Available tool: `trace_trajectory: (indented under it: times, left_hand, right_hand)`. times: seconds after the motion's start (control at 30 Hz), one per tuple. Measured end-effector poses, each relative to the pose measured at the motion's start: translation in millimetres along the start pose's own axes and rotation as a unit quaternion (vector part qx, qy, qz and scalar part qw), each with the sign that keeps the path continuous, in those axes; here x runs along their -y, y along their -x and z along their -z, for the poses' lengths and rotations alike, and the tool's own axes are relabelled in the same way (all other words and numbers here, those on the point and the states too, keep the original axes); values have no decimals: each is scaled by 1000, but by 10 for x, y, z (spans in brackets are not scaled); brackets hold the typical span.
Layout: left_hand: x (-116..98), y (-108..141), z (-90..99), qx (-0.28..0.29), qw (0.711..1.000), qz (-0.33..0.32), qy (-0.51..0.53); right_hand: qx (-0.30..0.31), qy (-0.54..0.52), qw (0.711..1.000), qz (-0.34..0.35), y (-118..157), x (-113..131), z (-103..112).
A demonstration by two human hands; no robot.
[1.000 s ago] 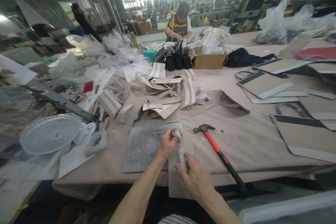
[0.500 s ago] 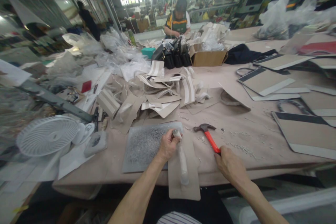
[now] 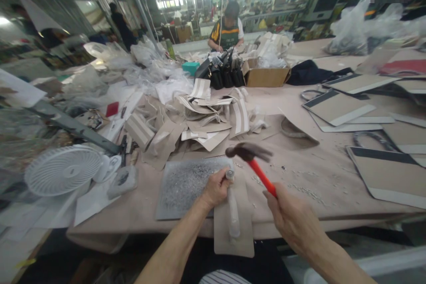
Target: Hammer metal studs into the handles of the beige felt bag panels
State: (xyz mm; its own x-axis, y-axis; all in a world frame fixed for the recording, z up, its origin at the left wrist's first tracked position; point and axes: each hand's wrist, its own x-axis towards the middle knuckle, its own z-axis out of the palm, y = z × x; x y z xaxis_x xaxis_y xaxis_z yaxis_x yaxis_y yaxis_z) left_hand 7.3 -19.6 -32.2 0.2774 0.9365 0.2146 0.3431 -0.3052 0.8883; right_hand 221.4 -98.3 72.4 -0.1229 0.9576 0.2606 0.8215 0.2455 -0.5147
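My left hand is closed around a short, round-topped metal punch, held upright at the right edge of a worn grey plate. Below it, a beige bag panel lies partly over the plate and hangs past the table's front edge. A plastic-wrapped handle runs along that panel. My right hand grips the red handle of a claw hammer. The hammer's head is blurred, in the air just above and to the right of the punch.
Beige panels with white strips are heaped behind the plate. Small metal bits are scattered at right, near stacked panels. A white fan lies left. Black bags and a cardboard box stand farther back, before a seated person.
My right hand has lifted the hammer off the table and brought its head leftward, nearer my left hand. My left hand stays almost in place with the punch.
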Motion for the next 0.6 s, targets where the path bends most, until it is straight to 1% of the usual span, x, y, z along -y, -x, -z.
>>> trace_trajectory:
  times: [0.03,0.1,0.13,0.17,0.2,0.27,0.3,0.33,0.37,0.4,0.47,0.5,0.53,0.6]
  left_hand:
    - [5,-1,-5,-2,1000,0,0]
    - [10,-3,-11,-3,1000,0,6]
    - [11,-3,-11,-2,1000,1,11]
    - [10,-2,-9,-1,1000,1,15]
    - [8,-1,-7,1,1000,2,19]
    - [4,3,-1,4,1000,8,24]
    - [3,4,1,3,1000,11,26]
    - [2,6,2,3,1000,12,28]
    - [1,6,4,3,999,13,29]
    - [-1,7,4,2,999,14,30]
    - [-5,7,4,1,999,18,26]
    - [-9,7,4,1,1000,18,25]
    - [-13,7,5,2,1000,17,26]
    - [-22,8,5,2,999,14,35]
  right_hand:
    - [14,46,998,37,1,-26,2]
    - [36,100,991,82,-39,-37,87]
    - [32,108,990,90,-79,-7,177]
    - [14,104,990,89,-125,50,291]
    - [-21,94,992,77,-171,125,415]
    - [-133,78,988,17,-236,285,620]
    - [-189,80,978,-21,-242,343,667]
    - [-227,88,969,-46,-228,372,663]
    - [-240,98,965,-47,-194,367,608]
    - [-227,106,968,-28,-145,330,511]
    - [-152,105,981,54,-32,186,256]
    - [-115,107,984,77,19,98,137]
    - [-70,112,987,93,61,12,43]
    - [15,134,987,82,111,-135,-53]
